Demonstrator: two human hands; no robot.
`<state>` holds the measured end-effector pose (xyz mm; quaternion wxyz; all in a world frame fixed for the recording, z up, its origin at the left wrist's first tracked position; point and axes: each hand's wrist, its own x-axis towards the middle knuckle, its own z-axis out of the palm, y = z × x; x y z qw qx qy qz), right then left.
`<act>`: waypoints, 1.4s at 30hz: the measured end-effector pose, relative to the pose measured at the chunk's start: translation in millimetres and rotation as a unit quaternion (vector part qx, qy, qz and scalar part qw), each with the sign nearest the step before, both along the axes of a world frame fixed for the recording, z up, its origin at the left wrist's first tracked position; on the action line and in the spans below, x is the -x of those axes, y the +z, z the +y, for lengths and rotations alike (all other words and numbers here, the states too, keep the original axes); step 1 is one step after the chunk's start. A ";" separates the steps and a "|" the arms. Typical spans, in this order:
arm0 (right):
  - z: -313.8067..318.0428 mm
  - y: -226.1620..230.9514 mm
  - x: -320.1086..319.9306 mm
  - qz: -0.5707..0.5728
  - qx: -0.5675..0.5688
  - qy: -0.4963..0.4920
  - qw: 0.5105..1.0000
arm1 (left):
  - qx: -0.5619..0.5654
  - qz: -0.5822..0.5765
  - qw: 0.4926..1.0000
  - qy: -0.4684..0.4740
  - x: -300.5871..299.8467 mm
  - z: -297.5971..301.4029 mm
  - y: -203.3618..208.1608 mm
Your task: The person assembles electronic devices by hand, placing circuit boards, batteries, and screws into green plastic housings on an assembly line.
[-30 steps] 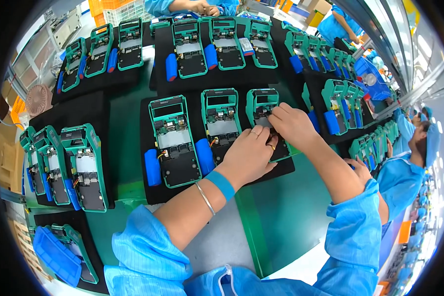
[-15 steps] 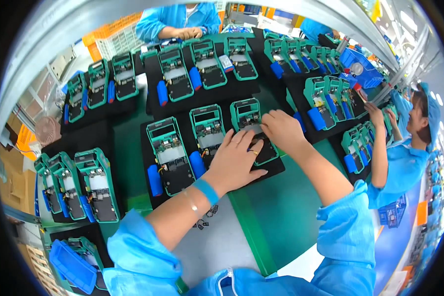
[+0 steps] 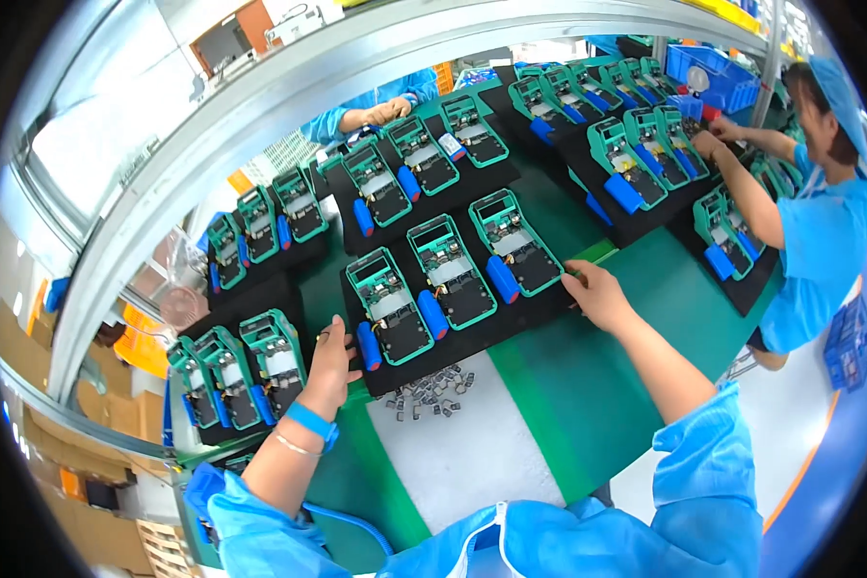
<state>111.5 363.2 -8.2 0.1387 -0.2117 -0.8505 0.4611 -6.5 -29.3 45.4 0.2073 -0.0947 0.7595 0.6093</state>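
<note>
In front of me a black mat (image 3: 499, 332) carries three green-framed device housings, each with circuit boards inside and a blue wrapped battery pack beside it. My left hand (image 3: 328, 368) is beside the mat's left edge, fingers apart, near the leftmost housing (image 3: 391, 306). At the opposite side my right hand (image 3: 599, 297) has its bent fingers closed at the mat's right edge, close to the lower corner of the rightmost housing (image 3: 515, 241). Between these two stands the middle housing (image 3: 451, 273). Part of the right fingertips is hidden.
Small dark parts (image 3: 429, 390) lie scattered on a pale strip below the mat. More housings stand on mats at the left (image 3: 275, 361), back and right. A co-worker (image 3: 824, 231) works at the right; another person's hands (image 3: 390, 111) show at the back. A metal beam (image 3: 260, 116) crosses above.
Both hands have left the rightmost housing and moved apart to the two sides of the mat. The view has swung, and the small parts show more fully.
</note>
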 end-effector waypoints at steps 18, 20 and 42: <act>44.4 21.9 -143.8 -0.007 0.075 -0.103 0.992 | -0.116 -0.012 0.986 -0.122 -98.4 40.4 13.3; 48.9 15.7 -173.0 -0.002 0.064 -0.107 0.992 | -0.135 -0.051 0.977 -0.156 -126.3 41.0 21.5; 72.0 -29.1 -242.8 0.019 -0.141 -0.279 0.950 | -0.203 -0.156 0.938 -0.234 -178.6 90.8 -3.7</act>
